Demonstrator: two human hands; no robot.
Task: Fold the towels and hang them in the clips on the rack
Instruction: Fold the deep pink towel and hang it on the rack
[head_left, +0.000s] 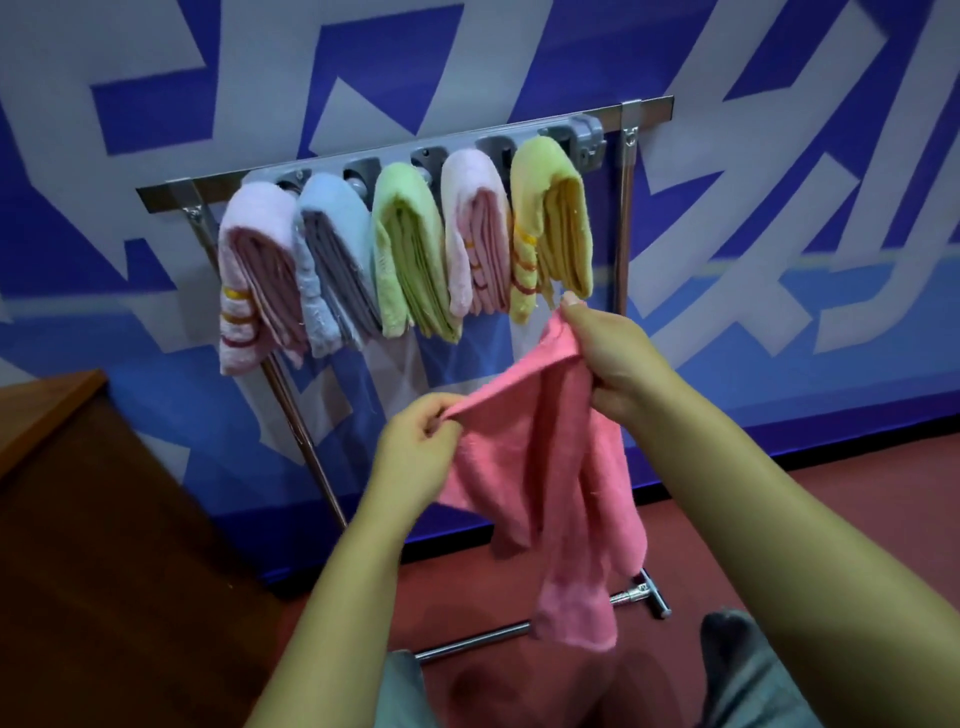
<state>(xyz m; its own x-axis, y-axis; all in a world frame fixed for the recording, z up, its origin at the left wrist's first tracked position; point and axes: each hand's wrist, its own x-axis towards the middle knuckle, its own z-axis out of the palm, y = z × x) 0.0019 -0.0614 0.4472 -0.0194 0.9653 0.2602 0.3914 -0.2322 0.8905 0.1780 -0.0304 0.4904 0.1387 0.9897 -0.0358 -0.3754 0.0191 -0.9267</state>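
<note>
Five folded towels (410, 244) already hang clipped on the rack (628, 218); left hand (415, 447) and right hand (608, 353) pinch the pink towel's (545, 467) corners before it, unfolded, still to hang

— What is the rack (626, 218) made of?
— Shiny polished metal tubes, with a matt grey plastic clip bar (457, 148) on top.
— And the towels?
— Soft, fuzzy terry cloth; the pink towel (545, 467) looks nappy too. The table (47, 410) is smooth brown wood.
</note>
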